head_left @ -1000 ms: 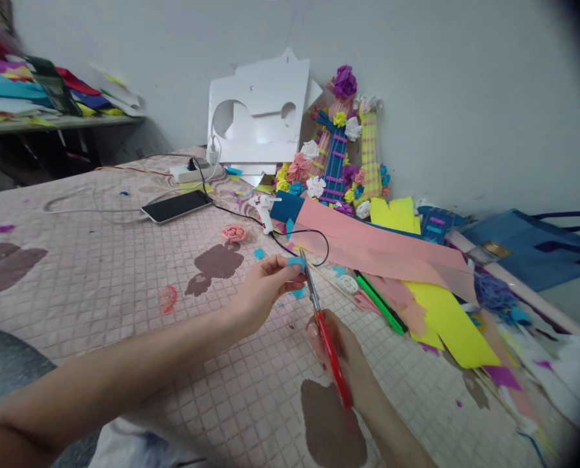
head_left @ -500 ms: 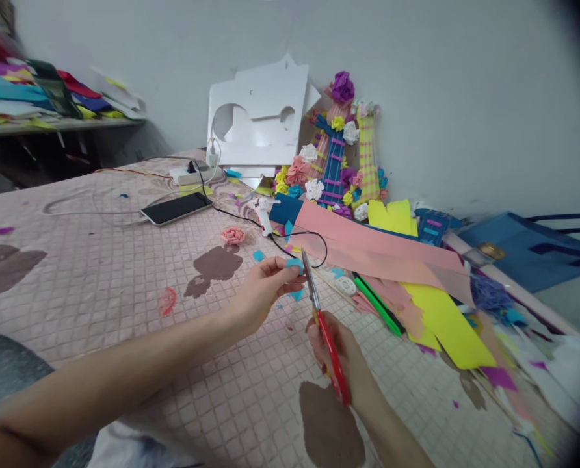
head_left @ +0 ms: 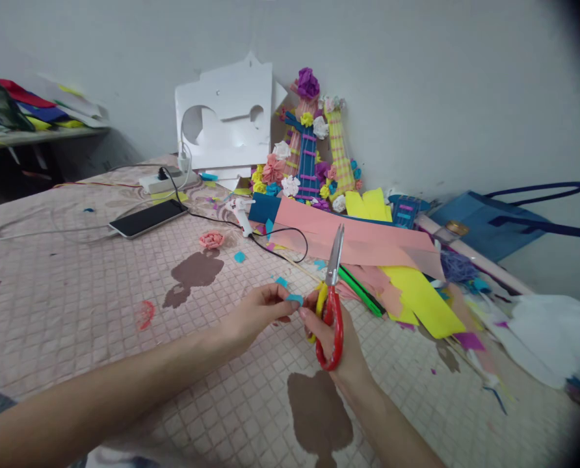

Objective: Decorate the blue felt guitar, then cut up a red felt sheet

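Pinched between the fingers of my left hand [head_left: 265, 309] is a small blue piece of paper [head_left: 294, 299]. My right hand [head_left: 336, 331] is wrapped round scissors [head_left: 333, 279] with red and yellow handles, their blades pointing up and away and looking closed. The fingertips of my right hand come close to the blue piece; whether they touch it I cannot tell. Other small blue pieces [head_left: 240, 257] lie on the patterned tablecloth [head_left: 212, 390], one just behind my left fingers. A pink paper rosette [head_left: 212, 240] lies beyond my left hand.
A white glue gun [head_left: 240, 214] with a black cord and a phone [head_left: 148, 218] lie further back. To the right are pink paper [head_left: 358, 237], a green cutter [head_left: 361, 292] and yellow sheets [head_left: 421, 302]. Flower-decorated guitar shapes [head_left: 308, 159] and white boards [head_left: 224, 123] lean against the wall.
The scissors have moved away from the blue piece and now point upward. My right fingers have come close to my left fingertips. The view has shifted to the right.
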A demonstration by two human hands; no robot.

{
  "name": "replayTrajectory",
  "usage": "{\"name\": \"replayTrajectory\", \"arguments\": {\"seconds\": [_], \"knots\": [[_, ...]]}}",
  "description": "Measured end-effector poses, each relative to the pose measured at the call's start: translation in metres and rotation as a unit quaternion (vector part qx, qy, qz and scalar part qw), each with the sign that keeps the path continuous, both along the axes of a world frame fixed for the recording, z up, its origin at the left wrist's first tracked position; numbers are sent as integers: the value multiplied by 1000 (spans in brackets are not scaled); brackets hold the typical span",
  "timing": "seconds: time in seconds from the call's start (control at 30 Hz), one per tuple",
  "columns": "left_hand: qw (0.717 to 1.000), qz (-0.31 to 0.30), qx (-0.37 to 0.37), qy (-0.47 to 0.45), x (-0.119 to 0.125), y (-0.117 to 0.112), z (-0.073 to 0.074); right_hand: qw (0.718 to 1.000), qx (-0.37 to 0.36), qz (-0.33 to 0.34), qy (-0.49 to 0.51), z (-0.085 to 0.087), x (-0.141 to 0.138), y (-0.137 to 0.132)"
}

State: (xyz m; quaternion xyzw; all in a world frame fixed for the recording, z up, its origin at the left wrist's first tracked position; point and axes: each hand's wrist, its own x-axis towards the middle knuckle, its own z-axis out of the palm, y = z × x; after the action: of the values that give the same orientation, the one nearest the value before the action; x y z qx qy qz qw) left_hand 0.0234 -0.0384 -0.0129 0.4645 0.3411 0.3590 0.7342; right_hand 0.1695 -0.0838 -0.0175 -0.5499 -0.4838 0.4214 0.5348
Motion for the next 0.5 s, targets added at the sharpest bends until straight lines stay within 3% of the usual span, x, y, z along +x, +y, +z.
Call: {"name": "replayTrajectory", "arguments": {"seconds": [0.3,0.5], "knots": [[999,-17,-33,-7,-3,4,3,996,-48,2,81,-4,5,2],[989,-124,82,-11,-12,15,10,972,-64,67,216,-1,6,2]]}}
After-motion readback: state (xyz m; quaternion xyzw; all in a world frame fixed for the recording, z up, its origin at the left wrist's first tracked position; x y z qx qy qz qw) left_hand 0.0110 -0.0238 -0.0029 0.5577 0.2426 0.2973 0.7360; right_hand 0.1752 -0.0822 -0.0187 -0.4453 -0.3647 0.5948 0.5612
